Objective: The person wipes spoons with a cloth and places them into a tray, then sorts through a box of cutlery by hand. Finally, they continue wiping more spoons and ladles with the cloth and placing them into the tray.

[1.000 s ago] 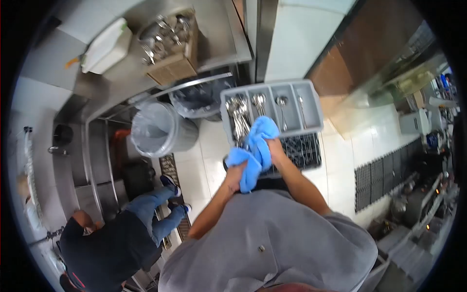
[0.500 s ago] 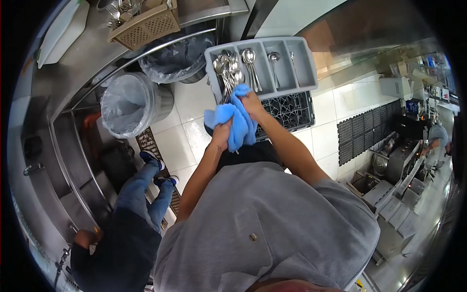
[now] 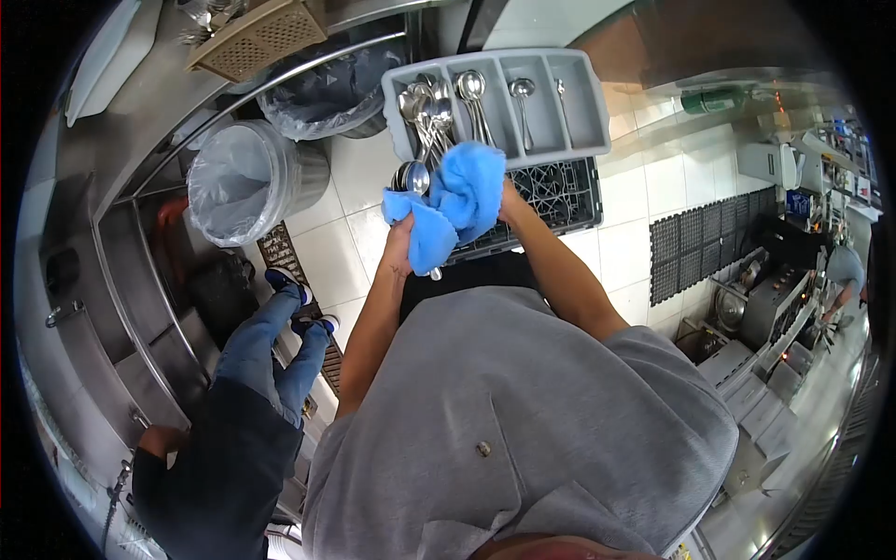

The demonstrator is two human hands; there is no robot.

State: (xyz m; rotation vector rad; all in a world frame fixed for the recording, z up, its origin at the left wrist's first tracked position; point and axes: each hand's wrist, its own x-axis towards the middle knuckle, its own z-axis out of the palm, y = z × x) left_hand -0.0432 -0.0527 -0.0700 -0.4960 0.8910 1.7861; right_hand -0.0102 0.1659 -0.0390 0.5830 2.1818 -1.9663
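A blue cloth (image 3: 471, 187) is bunched between my two hands, in front of the grey cutlery tray (image 3: 590, 140). My left hand (image 3: 399, 241) is closed around the lower left part of the cloth and a bunch of spoons (image 3: 411, 177). Their bowls stick out above the cloth, and a handle end shows below it. Behind the cloth's right side, my right hand (image 3: 509, 201) grips the fabric; most of its fingers are hidden. Several loose spoons (image 3: 431, 117) fill the tray's left compartment. Larger spoons (image 3: 473, 93), a ladle-like spoon (image 3: 522, 91) and a thin spoon (image 3: 561, 93) lie in the others.
Under the tray stands a black dish rack (image 3: 569, 196). Two lined bins (image 3: 233, 182) are to the left, below a steel counter holding a tan cutlery basket (image 3: 257, 42). A co-worker in dark clothes (image 3: 219, 457) stands at lower left. A black mat (image 3: 709, 238) lies on the right.
The cloth has spread upward with my right hand, which turned behind it. Spoon bowls now show above my left hand. The tray appears slightly higher in view.
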